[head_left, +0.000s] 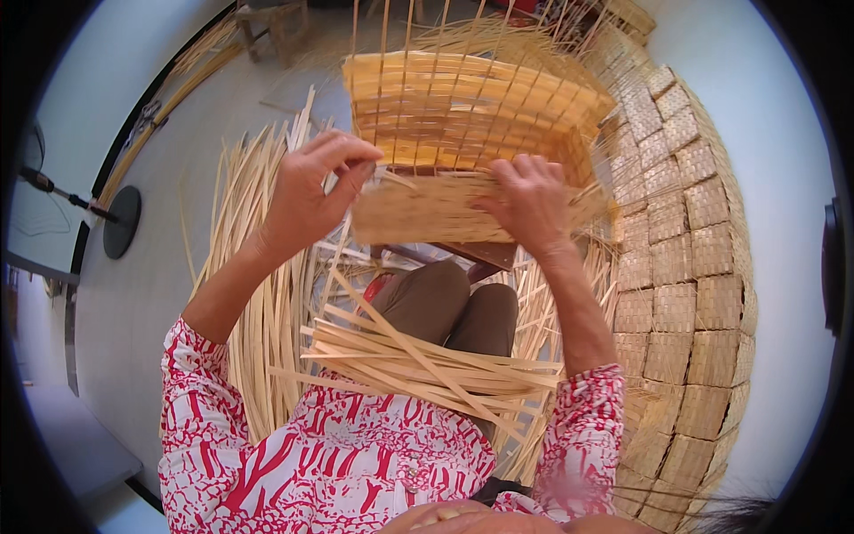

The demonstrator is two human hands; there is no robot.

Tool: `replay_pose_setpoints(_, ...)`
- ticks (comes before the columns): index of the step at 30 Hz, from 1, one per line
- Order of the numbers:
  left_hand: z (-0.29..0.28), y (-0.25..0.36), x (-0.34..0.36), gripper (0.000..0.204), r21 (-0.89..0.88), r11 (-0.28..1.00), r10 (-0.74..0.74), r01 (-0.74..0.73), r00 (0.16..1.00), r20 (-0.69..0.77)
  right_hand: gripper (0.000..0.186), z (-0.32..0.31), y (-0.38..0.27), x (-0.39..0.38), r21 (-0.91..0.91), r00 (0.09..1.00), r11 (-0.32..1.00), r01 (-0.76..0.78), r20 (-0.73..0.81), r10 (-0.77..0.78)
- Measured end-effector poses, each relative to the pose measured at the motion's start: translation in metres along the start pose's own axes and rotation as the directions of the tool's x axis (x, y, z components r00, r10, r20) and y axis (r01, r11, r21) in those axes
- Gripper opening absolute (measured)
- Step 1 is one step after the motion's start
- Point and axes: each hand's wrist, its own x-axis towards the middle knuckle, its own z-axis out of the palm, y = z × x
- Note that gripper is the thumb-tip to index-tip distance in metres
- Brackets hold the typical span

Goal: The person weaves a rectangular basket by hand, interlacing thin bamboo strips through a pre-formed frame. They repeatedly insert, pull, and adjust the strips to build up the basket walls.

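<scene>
A half-woven basket [445,209] of pale and yellow flat strips, bamboo by the look of them, rests on its side in front of my knees. Thin upright strips [430,98] stick out from its far wall, toward the top. My left hand [322,182] is closed in a pinch at the basket's near left corner. A short strip end shows beside its fingertips; what lies between them is too small to make out. My right hand [531,200] grips the top edge of the near wall, fingers over it and thumb on the front. The near wall looks blurred.
Loose flat strips [427,365] lie across my lap, and a large bundle [258,267] spreads on the floor at left. Finished woven pieces [689,258] are stacked along the right wall. A round black stand base [123,221] is at far left, a wooden stool [271,27] behind.
</scene>
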Motion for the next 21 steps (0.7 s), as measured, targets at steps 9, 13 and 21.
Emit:
replay_pose_setpoints(9,0.056,0.028,0.016,0.012,-0.105,0.989,0.137,-0.108,0.935,0.327,0.055,0.028,-0.035,0.022,0.101,0.976,0.994,-0.04,-0.211,0.061)
replay_pose_setpoints(13,0.056,0.044,0.023,0.01,-0.081,0.996,0.048,-0.022,0.942,0.333,0.036,-0.014,-0.018,-0.023,0.269,0.927,0.962,-0.053,-0.344,0.147)
replay_pose_setpoints(21,0.148,0.068,0.125,0.03,-0.111,0.91,0.415,-0.4,0.87,0.266,0.021,0.005,0.125,-0.106,0.994,0.494,0.002,-0.109,0.052,0.868)
